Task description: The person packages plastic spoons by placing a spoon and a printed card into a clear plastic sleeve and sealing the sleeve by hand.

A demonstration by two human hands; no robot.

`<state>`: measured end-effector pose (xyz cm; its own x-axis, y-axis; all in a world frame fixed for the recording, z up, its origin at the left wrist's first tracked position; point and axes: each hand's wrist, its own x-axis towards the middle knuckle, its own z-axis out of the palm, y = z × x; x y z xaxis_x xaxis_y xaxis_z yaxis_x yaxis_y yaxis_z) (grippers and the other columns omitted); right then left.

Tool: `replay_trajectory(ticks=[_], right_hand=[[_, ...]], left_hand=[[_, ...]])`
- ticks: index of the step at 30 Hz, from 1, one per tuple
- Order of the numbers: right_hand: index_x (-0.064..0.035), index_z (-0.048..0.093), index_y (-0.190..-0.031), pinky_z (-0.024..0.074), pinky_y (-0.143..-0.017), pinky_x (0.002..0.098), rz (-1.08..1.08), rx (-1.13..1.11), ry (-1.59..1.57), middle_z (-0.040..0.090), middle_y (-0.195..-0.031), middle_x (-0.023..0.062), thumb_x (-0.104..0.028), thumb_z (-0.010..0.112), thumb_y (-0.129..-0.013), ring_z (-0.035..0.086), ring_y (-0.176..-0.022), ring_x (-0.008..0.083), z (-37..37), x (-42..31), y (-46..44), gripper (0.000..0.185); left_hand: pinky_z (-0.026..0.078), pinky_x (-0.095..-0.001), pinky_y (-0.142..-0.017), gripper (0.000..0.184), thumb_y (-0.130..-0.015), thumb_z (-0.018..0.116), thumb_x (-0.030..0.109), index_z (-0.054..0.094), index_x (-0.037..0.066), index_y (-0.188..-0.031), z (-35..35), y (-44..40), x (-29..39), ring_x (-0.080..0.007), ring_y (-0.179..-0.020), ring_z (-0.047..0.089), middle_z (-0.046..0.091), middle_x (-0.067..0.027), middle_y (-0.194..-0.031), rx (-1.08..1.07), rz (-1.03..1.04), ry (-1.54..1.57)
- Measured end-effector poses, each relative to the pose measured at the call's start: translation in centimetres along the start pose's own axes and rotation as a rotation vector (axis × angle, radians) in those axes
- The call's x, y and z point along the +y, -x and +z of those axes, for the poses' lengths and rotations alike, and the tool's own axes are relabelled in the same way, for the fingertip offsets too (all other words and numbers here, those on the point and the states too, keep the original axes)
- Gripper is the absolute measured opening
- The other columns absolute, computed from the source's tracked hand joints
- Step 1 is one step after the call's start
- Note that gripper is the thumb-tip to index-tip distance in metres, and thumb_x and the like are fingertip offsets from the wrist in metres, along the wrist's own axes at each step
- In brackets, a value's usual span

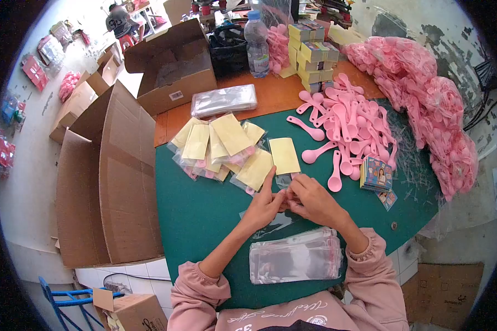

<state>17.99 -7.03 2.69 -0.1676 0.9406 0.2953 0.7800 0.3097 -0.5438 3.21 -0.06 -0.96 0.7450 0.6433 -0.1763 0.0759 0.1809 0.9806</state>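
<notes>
Both hands meet over the green table mat (199, 220). My left hand (264, 205) has its index finger stretched upward, its other fingers gathered at a clear bag. My right hand (310, 197) pinches the same bag's lower part. A yellow card (284, 156) shows at the bag's upper end, just above the fingers. To the left lies a pile of bagged yellow cards (226, 135) with pink pieces. Pink spoons (345, 118) are heaped to the right. Near my body rests a stack of clear bags (295, 256). Small printed cards (376, 174) are stacked beside the spoons.
An open cardboard box (176, 71), a pack of clear bags (224, 101), a water bottle (257, 47) and card stacks (316, 55) stand at the back. Bagged pink spoons (419, 83) line the right edge. A tall carton (121, 182) stands left. A person (120, 23) sits far back.
</notes>
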Motion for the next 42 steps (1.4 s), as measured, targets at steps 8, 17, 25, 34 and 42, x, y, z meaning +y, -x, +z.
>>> replay_trajectory(ticks=[8,17,25,34,42], right_hand=[[-0.0018,0.049,-0.078,0.0406,-0.068,0.0384,0.011,-0.016,0.039,0.048,-0.083,0.0129,-0.01,0.06,-0.069,0.05,-0.08,0.0303,0.2,0.1,0.2,0.017],[-0.0027,0.049,-0.079,0.0409,-0.063,0.0322,-0.018,-0.243,-0.326,0.047,-0.077,0.0084,-0.008,0.059,-0.073,0.049,-0.071,0.0222,-2.6,0.3,0.4,0.013],[-0.0034,0.051,-0.084,0.0415,-0.063,0.0254,0.141,-0.042,-0.31,0.048,-0.077,0.0031,-0.006,0.062,-0.073,0.049,-0.072,0.0113,-5.9,1.5,0.5,0.016],[-0.0014,0.053,-0.087,0.0448,-0.071,0.0352,-0.058,-0.053,-0.009,0.051,-0.089,0.0126,-0.01,0.063,-0.071,0.053,-0.083,0.0294,-1.4,0.2,-0.5,0.021],[-0.0028,0.051,-0.082,0.044,-0.067,0.0373,-0.21,0.017,0.213,0.048,-0.077,0.0116,-0.009,0.059,-0.07,0.053,-0.073,0.0278,0.0,0.1,-0.5,0.016]], left_hand=[[0.05,-0.0303,-0.064,0.059,-0.089,0.043,0.011,0.008,0.007,-0.138,-0.2,-0.3,-1.2,-0.0182,-0.071,0.062,0.061,-0.0159,-0.08,0.078,0.096,-0.199],[0.05,-0.0241,-0.061,0.064,-0.086,0.049,0.005,0.015,0.018,-0.138,-1.3,-0.7,0.8,-0.0106,-0.07,0.058,0.059,-0.0069,-0.077,0.218,-0.005,0.023],[0.049,-0.0221,-0.061,0.046,-0.091,0.039,0.006,0.024,0.017,-0.133,-0.1,-0.5,1.8,-0.0182,-0.083,0.063,0.063,-0.0123,-0.088,-0.022,-0.098,0.188],[0.052,-0.0268,-0.066,0.048,-0.092,0.037,0.007,0.019,0.018,-0.135,0.1,-0.2,1.4,-0.0184,-0.08,0.063,0.06,-0.0123,-0.089,-0.026,-0.139,0.131],[0.052,-0.0271,-0.069,0.052,-0.09,0.04,0.005,0.018,0.017,-0.136,-0.3,-0.3,1.2,-0.0158,-0.079,0.061,0.06,-0.0104,-0.086,-0.039,-0.12,0.173]])
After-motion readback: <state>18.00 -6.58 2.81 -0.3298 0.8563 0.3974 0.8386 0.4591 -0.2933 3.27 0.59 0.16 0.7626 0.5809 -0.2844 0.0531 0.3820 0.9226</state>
